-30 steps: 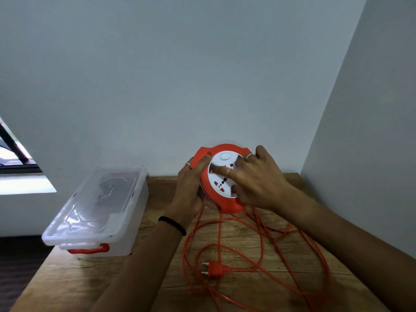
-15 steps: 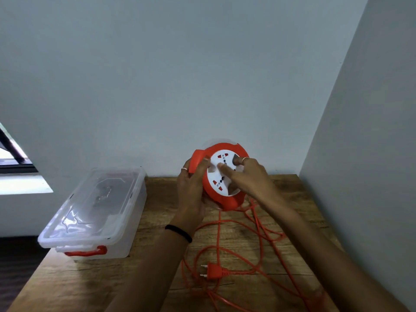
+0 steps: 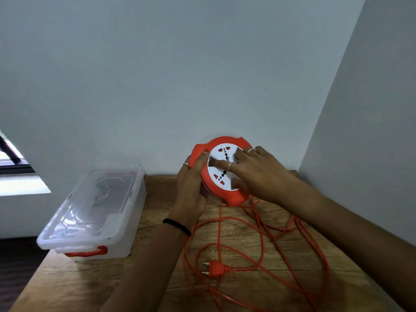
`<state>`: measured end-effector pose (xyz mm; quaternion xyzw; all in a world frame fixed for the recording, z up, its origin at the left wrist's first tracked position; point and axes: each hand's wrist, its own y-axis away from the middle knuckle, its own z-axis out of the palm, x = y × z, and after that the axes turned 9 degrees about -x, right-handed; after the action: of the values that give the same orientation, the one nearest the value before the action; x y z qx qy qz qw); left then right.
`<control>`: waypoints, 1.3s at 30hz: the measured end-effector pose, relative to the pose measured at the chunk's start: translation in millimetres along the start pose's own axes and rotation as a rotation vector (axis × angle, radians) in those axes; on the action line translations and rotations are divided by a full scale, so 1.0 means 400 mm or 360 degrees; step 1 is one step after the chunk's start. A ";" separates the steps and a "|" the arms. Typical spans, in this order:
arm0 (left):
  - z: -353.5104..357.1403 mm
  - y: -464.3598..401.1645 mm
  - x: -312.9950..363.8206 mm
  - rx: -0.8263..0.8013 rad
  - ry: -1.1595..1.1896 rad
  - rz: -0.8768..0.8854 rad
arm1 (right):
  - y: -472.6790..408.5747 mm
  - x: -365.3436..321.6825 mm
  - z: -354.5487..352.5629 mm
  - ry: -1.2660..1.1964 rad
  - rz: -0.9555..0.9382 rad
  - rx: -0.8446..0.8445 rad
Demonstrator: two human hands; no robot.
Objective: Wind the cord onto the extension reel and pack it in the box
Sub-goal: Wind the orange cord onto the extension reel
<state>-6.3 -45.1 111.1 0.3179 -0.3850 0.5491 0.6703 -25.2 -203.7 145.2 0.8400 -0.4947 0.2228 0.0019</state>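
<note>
The brown wood-grain bench point(image 3: 236, 293) stands in a corner formed by two pale grey walls point(image 3: 180, 75), its far edge against the back wall. On the left part of the bench sits the clear rectangular plastic storage box point(image 3: 126, 221) with its transparent lid point(image 3: 90, 212) fitted on and an orange latch handle point(image 3: 86, 252) on the near end; the box is well apart from both hands. The long orange cord point(image 3: 262, 235) lies unwound in loose overlapping loops across the right and centre of the bench, running up to the underside of the reel. The round orange extension reel point(image 3: 234, 198) with a white socket face is held tilted above the far part of the bench, between the two hands, face toward the camera. The left hand point(image 3: 191, 183) grips the left rim of the reel, thumb over the orange edge and fingers curled behind it; a black band circles that wrist. The right hand point(image 3: 256, 174) rests on the white face, fingers spread and bent over the sockets, thumb low near the bottom edge. The orange two-pin plug point(image 3: 216, 270) at the free end of the cord lies flat on the bench near the front, pins pointing left, well apart from either grip.
</note>
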 end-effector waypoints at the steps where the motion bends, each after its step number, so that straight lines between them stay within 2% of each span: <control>1: 0.001 -0.002 0.000 -0.0011 -0.0016 -0.0001 | -0.004 0.000 -0.003 0.0026 0.0005 0.0024; 5: 0.001 -0.003 0.003 -0.0006 -0.0059 0.0009 | -0.012 -0.014 -0.019 0.0002 0.0101 0.0150; 8: 0.005 -0.004 0.000 0.0037 -0.0041 0.0038 | -0.023 -0.056 -0.034 -0.0397 0.0543 0.0063; 11: 0.015 -0.008 -0.008 0.0076 -0.0140 0.0114 | -0.045 -0.090 -0.023 -0.1039 0.1126 -0.0043; 13: 0.015 -0.010 -0.012 0.0091 -0.0220 0.0157 | -0.064 -0.091 -0.012 -0.1539 0.1340 -0.0100; 16: 0.002 -0.011 -0.010 0.0127 -0.0228 0.0148 | -0.064 -0.063 -0.020 -0.2505 0.1411 -0.0199; 17: -0.004 -0.011 -0.008 0.0136 -0.0179 0.0132 | -0.055 -0.055 -0.032 -0.2681 0.1332 -0.0228; 18: -0.008 -0.009 -0.005 0.0141 -0.0118 0.0122 | -0.043 -0.048 -0.038 -0.2678 0.1234 -0.0250; 19: -0.011 -0.009 -0.001 0.0144 -0.0072 0.0117 | -0.034 -0.040 -0.041 -0.2481 0.1131 -0.0240; 20: -0.013 -0.010 0.003 0.0145 -0.0051 0.0113 | -0.023 -0.031 -0.039 -0.2096 0.1017 -0.0186; 23: -0.012 -0.010 0.006 0.0133 -0.0029 0.0109 | 0.002 -0.017 -0.032 -0.0683 0.0656 0.0008; 25: -0.009 -0.008 0.006 0.0116 -0.0004 0.0091 | 0.014 -0.013 -0.019 -0.0287 0.0230 0.0075; 28: -0.007 -0.004 0.006 0.0071 -0.0012 0.0061 | 0.017 -0.003 0.001 -0.0082 -0.0042 0.0085; 31: -0.006 -0.001 0.005 0.0031 -0.0006 0.0038 | 0.006 -0.020 0.008 0.0045 0.0027 0.0106; 35: -0.004 0.002 0.013 -0.0011 -0.0021 0.0053 | -0.008 -0.024 -0.007 0.0214 0.0044 0.0289; 39: -0.006 -0.002 0.023 0.0011 -0.0087 0.0086 | -0.023 -0.028 -0.034 0.0224 0.0052 0.0295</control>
<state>-4.3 -38.6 117.9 0.3245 -0.4097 0.5593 0.6435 -27.0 -186.8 155.2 0.8107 -0.4843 0.3259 -0.0446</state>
